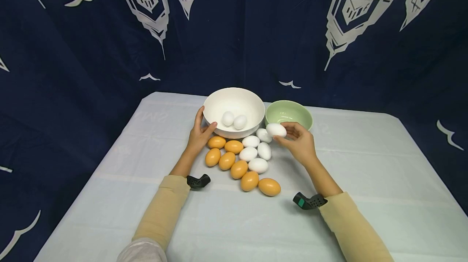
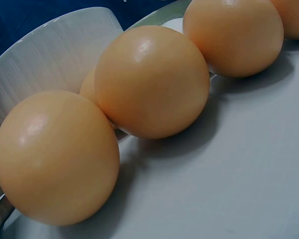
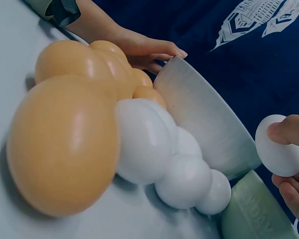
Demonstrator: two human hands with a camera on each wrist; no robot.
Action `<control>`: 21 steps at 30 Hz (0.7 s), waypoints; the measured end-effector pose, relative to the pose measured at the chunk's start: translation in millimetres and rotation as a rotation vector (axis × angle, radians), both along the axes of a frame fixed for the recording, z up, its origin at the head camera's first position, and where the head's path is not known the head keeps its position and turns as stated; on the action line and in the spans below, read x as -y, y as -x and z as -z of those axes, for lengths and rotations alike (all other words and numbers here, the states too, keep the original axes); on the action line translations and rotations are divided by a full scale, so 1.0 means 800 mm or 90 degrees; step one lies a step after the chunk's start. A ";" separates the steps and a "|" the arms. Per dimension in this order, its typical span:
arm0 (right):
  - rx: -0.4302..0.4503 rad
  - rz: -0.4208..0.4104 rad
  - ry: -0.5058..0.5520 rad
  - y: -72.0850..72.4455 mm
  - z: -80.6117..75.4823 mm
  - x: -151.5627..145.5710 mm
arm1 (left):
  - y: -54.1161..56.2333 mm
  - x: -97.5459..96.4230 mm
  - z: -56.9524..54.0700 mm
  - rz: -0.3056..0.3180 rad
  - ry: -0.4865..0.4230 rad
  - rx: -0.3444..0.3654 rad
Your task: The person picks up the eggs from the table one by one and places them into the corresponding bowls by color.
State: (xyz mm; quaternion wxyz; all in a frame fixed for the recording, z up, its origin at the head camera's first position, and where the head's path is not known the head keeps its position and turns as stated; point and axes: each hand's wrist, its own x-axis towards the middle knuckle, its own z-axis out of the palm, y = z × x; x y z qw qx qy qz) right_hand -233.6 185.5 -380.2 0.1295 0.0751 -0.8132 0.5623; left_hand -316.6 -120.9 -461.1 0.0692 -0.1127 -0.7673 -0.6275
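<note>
My left hand [image 1: 197,137] holds the left side of a large white bowl [image 1: 234,96], thumb near its front rim and fingers along its outer side. Two white eggs [image 1: 239,122] lie inside the bowl. Between thumb and fingers, my right hand [image 1: 300,145] pinches another white egg [image 1: 276,130], raised in front of the green bowl [image 1: 290,111]. The right wrist view shows this held egg [image 3: 274,154] with the thumb pressed on its side. Several loose white eggs [image 1: 258,165] rest on the table in front of the bowls, beside several orange-brown eggs [image 1: 239,169].
A pale cloth covers the table [image 1: 365,164]. The green bowl stands right beside the white one, near the back edge. Behind the table hangs a dark blue curtain [image 1: 219,50] with white prints. Close to the left wrist camera are orange-brown eggs [image 2: 152,82].
</note>
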 end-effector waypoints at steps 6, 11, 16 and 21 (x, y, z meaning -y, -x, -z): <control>0.005 -0.023 0.027 0.031 0.017 -0.003 | 0.001 0.002 0.001 -0.006 -0.001 0.003; -0.011 -0.045 0.041 0.042 0.015 0.005 | 0.001 0.002 0.000 -0.003 -0.001 0.003; -0.007 -0.049 0.031 0.049 0.008 0.015 | 0.001 0.002 -0.001 -0.007 -0.008 0.006; 0.003 -0.050 0.019 0.057 0.005 0.023 | 0.003 0.001 0.001 -0.006 -0.010 0.009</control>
